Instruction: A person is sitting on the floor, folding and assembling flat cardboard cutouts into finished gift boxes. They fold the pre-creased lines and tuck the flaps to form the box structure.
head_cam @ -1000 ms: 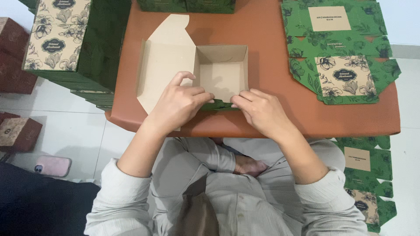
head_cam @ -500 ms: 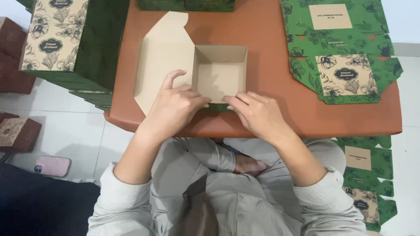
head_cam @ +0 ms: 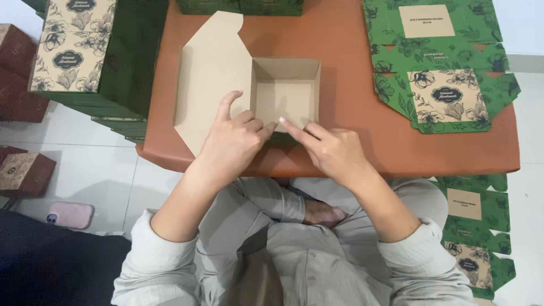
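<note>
A half-folded cardboard box lies on the orange-brown table, brown inside and green outside, with its lid flap spread flat to the left. My left hand presses on the box's near wall, thumb up on the lid flap. My right hand meets it from the right, fingertips pinching the same near wall. Both hands grip the box's front edge together.
A stack of flat green printed box blanks lies at the table's right end. Finished green boxes are piled left of the table, more blanks on the floor at right. A pink phone lies on the floor at left.
Both hands have shifted along the box's near wall and drawn together at its middle; the box and lid flap have stayed in place.
</note>
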